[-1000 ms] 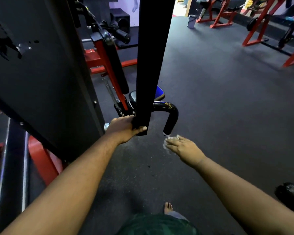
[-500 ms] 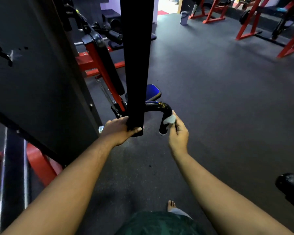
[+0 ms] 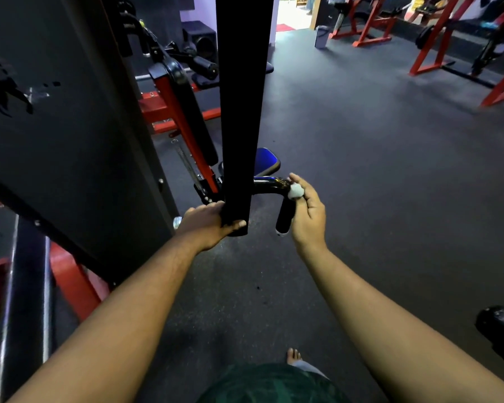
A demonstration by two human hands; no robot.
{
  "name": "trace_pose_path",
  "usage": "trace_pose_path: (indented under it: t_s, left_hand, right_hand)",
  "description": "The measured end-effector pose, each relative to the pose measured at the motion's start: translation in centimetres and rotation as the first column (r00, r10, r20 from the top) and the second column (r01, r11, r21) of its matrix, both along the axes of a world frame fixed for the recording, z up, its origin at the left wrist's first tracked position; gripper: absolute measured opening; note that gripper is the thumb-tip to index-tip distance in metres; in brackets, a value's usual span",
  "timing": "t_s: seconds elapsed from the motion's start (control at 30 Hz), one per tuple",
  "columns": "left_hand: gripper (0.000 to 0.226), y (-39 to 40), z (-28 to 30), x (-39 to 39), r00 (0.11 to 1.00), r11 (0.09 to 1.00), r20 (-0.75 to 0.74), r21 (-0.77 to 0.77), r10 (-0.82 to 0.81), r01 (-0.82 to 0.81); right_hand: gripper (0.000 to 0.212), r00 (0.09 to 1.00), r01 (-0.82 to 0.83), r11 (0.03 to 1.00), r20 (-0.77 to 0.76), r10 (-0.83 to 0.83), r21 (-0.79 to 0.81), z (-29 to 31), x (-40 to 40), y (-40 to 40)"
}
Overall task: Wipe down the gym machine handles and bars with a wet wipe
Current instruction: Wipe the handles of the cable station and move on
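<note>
From the head camera, looking forward and down, the left hand (image 3: 208, 225) is wrapped round the lower end of a black upright bar (image 3: 240, 112), its fingers (image 3: 213, 206) curled behind the bar and the thumb lying across the front near the bar's bottom edge. Just to the right of it, a glossy black curved handle (image 3: 274, 186) comes out sideways from behind the bar and bends down to a straight grip that ends in a pale cap. The right hand (image 3: 309, 212) is at the bend of that handle, pinching a small crumpled wet wipe (image 3: 295, 191) against the handle's outer curve; how the fingertips lie behind the wipe is hidden. Behind the bar stand a red machine frame (image 3: 184, 126) with a black pad and a blue seat (image 3: 266, 161). To the left rises a large black panel (image 3: 56, 141). Dark rubber floor (image 3: 376, 170) runs out to the right, with more red frames far off. A bare foot (image 3: 294, 356) shows at the bottom edge.
</note>
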State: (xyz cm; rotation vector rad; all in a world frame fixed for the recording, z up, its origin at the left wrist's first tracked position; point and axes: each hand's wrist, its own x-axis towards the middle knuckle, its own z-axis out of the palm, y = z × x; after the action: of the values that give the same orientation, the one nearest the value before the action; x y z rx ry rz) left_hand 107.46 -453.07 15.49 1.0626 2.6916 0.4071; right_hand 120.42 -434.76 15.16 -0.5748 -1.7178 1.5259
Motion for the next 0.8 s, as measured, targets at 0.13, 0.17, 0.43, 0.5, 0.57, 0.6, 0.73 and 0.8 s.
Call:
trace_pose_path:
  t_s: [0.13, 0.17, 0.43, 0.5, 0.57, 0.6, 0.73, 0.8]
  left_hand:
    - [0.065, -0.1, -0.4, -0.1, 1.0, 1.0, 0.003, -0.012, -0.008, 0.008]
    - [0.065, -0.1, -0.4, -0.1, 1.0, 1.0, 0.001, -0.013, -0.012, 0.012]
    - [0.067, -0.2, -0.9, -0.5, 1.0, 1.0, 0.01, -0.023, -0.019, 0.019]
    - [0.073, -0.2, -1.1, -0.7, 1.0, 0.999, -0.001, -0.036, -0.01, 0.01]
    - [0.075, -0.2, -1.2, -0.7, 1.0, 0.999, -0.005, -0.049, -0.01, 0.01]
    - [0.074, -0.2, -1.2, -0.7, 1.0, 0.999, -0.003, -0.044, -0.008, 0.008]
    - [0.072, -0.3, -1.2, -0.4, 1.0, 1.0, 0.001, -0.024, -0.007, 0.007]
    - [0.073, -0.3, -1.2, -0.3, 1.0, 1.0, 0.008, -0.017, -0.003, 0.003]
  right_hand:
    - [0.032, 0.99, 0.025, 0.977, 0.144, 0.006, -0.212, -3.9, 1.3, 0.8]
    - [0.032, 0.982, 0.009, 0.969, 0.186, 0.039, -0.248, -4.5, 1.4, 1.1]
    - [0.037, 0.97, -0.206, 0.968, 0.103, 0.222, -0.143, 3.0, -1.2, 3.1]
    - [0.043, 0.934, -0.319, 0.947, 0.157, 0.321, -0.042, 3.2, -1.3, 2.9]
    - [0.048, 0.932, -0.315, 0.949, 0.196, 0.306, 0.016, 1.9, -1.0, 2.4]
    - [0.052, 0.94, -0.283, 0.959, 0.194, 0.28, -0.012, 1.0, -0.9, 2.3]
    - [0.078, 0.924, -0.245, 0.934, 0.23, 0.306, -0.261, -1.8, -0.1, 2.7]
    - [0.075, 0.921, -0.245, 0.917, 0.222, 0.321, -0.314, -2.1, -0.3, 3.1]
